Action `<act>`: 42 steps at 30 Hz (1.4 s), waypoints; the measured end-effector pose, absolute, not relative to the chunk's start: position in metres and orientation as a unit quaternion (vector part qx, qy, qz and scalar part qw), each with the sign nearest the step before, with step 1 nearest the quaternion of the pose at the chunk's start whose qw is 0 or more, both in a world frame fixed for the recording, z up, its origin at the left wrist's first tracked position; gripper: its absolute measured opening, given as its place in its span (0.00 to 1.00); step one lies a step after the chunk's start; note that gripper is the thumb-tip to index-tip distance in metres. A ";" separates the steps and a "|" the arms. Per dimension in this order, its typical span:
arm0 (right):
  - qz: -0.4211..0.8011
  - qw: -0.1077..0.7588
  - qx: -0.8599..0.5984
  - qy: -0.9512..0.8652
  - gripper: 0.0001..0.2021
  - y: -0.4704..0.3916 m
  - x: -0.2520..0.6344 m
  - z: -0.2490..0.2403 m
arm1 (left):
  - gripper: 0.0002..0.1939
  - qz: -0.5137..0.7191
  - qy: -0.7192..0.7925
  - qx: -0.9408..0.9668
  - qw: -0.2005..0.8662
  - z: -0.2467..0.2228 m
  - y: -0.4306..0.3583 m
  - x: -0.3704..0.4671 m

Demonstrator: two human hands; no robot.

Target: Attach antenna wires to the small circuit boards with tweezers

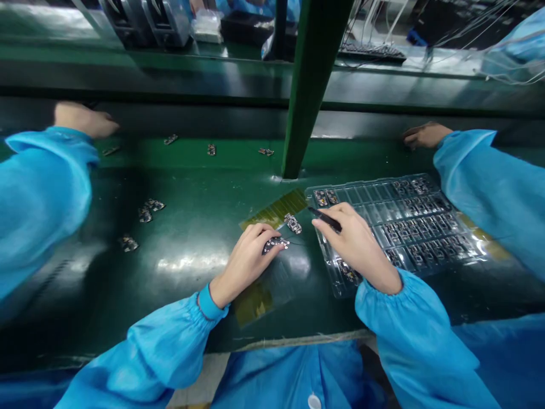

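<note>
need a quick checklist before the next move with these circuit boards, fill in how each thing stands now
1. Left hand on a board: ok, its fingertips are at a held circuit board.
2. Only one board under those fingers: cannot tell, they hide part of it.
3. Right hand gripping the black tool: ok, held between thumb and fingers.
4. Loose circuit board in a tray slot: not ok, it lies outside, between the hands.
5. Free slots in the clear plastic tray: ok, several bare ones show.
</note>
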State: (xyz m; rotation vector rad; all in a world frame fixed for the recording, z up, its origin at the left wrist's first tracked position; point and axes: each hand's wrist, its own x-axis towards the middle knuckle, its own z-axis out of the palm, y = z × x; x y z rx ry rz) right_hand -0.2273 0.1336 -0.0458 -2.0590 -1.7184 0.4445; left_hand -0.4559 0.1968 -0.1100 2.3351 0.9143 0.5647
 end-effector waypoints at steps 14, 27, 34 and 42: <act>0.508 0.483 -0.594 -0.394 0.11 0.059 -0.321 -0.073 | 0.03 0.277 0.354 0.792 0.414 -0.106 0.198 -0.454; 0.456 0.443 -0.630 -0.446 0.02 0.064 -0.330 -0.106 | 0.11 0.276 0.303 0.338 0.847 -0.105 0.175 -0.452; 0.442 0.416 -0.622 -0.495 0.00 0.065 -0.327 -0.105 | 0.09 0.285 0.285 0.425 0.810 -0.109 0.168 -0.449; 0.448 0.416 -0.617 -0.495 0.01 0.064 -0.326 -0.105 | 0.09 0.276 0.288 0.461 0.793 -0.108 0.169 -0.449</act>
